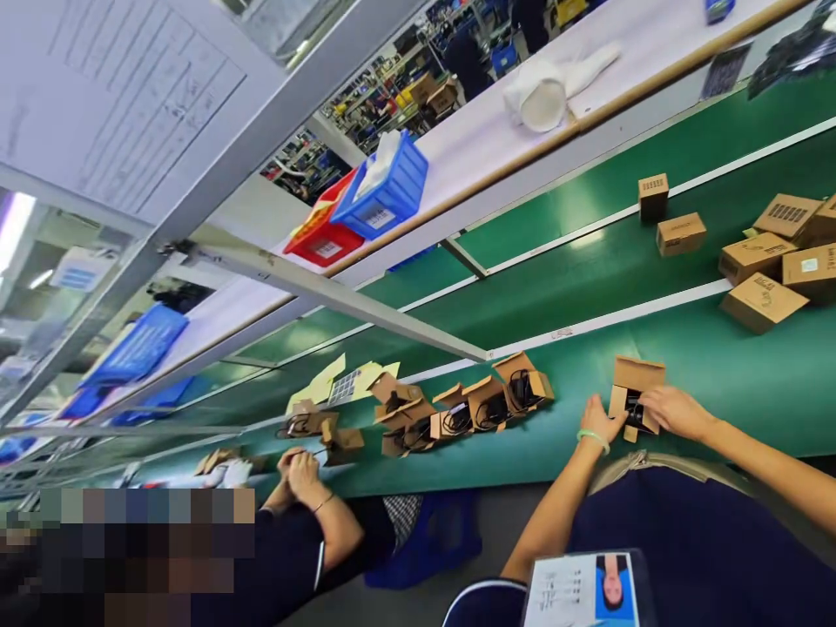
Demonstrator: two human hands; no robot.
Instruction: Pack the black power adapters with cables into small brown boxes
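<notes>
A small brown cardboard box (638,373) stands on the green belt in front of me, its top flap raised. Inside it something black (632,407) shows, partly covered by my fingers. My left hand (602,421), with a pale green bangle at the wrist, grips the left side of this box. From the other side my right hand (674,411) bends its fingers over the right edge, touching the box close to the black contents. Its fingertips are partly hidden. To the left stands a row of open boxes (480,394) holding black cabled devices (521,388).
Closed cardboard boxes (764,300) are piled at the right on the green belt (588,340). A co-worker's hands (301,475) work at another box on the left. A metal post (353,300) slants down to the belt's rail. Blue (385,196) and red (323,231) bins sit on the shelf.
</notes>
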